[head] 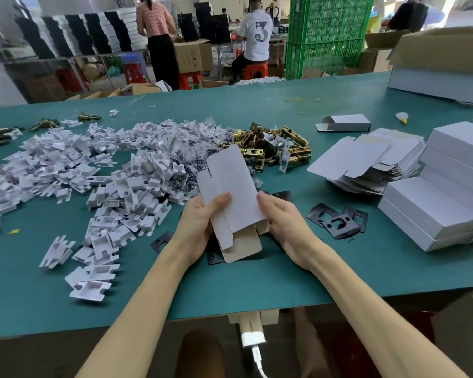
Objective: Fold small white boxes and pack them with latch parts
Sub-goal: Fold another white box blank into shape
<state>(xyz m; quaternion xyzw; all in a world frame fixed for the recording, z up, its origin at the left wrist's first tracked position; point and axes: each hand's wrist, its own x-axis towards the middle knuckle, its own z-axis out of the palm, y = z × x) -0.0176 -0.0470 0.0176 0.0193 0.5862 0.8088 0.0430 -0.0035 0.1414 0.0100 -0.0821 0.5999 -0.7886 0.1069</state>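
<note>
Both hands hold a flat, unfolded small white box (231,189) upright above the green table (230,285). My left hand (200,216) grips its left edge, thumb on the front face. My right hand (279,216) holds its right edge, thumb against the side. The box's brown inner flaps hang open at the bottom. Brass latch parts (273,148) lie piled behind the box. Black strike plates (336,219) lie to the right of my right hand, and more show under the box.
A wide heap of white card inserts (99,170) covers the left half of the table. A fanned stack of flat box blanks (372,162) and stacked closed white boxes (443,197) stand at the right. One assembled box (344,123) lies behind them. People work in the background.
</note>
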